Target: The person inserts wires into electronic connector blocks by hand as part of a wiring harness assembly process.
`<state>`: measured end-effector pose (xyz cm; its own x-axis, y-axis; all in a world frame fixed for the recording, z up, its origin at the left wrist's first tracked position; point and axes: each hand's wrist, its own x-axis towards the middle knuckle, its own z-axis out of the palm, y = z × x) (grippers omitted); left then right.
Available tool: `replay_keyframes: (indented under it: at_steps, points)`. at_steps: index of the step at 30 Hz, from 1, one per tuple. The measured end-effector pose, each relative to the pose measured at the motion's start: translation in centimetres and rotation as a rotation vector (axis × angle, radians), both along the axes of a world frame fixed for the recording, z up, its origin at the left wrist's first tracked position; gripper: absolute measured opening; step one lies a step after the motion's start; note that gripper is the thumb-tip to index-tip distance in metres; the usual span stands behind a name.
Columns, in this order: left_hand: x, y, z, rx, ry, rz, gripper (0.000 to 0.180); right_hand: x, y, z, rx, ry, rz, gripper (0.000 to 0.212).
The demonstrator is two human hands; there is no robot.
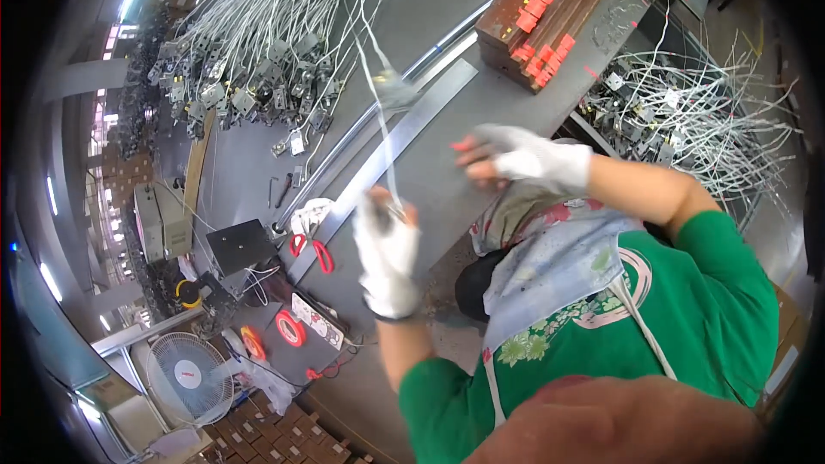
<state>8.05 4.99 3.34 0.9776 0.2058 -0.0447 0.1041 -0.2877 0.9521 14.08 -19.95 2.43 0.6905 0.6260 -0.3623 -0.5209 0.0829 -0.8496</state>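
Note:
My left hand (387, 245), in a white fingerless glove, is closed on a white cable (384, 133). The cable runs up from my fingers, past a small metal part (394, 91) that is smeared by motion. My right hand (524, 157), gloved the same way, hovers right of the cable over the grey table. Its thumb and fingers pinch a small red piece (460, 146) at the tips. A brown block (507, 34) beyond it carries several similar red pieces (543, 7) in rows.
Many metal parts with white cables (249, 77) are heaped at the far left; another heap (679, 112) fills a bin at the right. A metal strip (404, 137) crosses the table. Red-handled scissors (320, 256), red tape (290, 327) and a fan (189, 376) are at the left.

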Motion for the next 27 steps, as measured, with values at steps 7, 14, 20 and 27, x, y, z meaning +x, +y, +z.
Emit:
replay_keyframes:
  at_steps: [7, 14, 20, 27]
  points:
    - [-7.3, -1.8, 2.8, 0.819, -0.117, 0.059, 0.035, 4.7, 4.9, 6.0, 0.368, -0.075, -0.236, 0.039]
    - [2.0, -8.4, 1.0, 0.624, -0.484, -0.308, 0.066, 2.9, -1.0, 3.5, 0.211, -0.375, -0.727, 0.028]
    - [6.4, -17.5, -2.2, 0.299, -0.309, -0.488, 0.018, 2.8, -8.5, -1.4, 0.307, 0.028, -1.009, 0.028]
    - [7.4, -22.2, -3.6, 0.376, -0.328, -0.492, 0.018, 3.9, -13.0, -4.8, 0.356, 0.242, -1.060, 0.030]
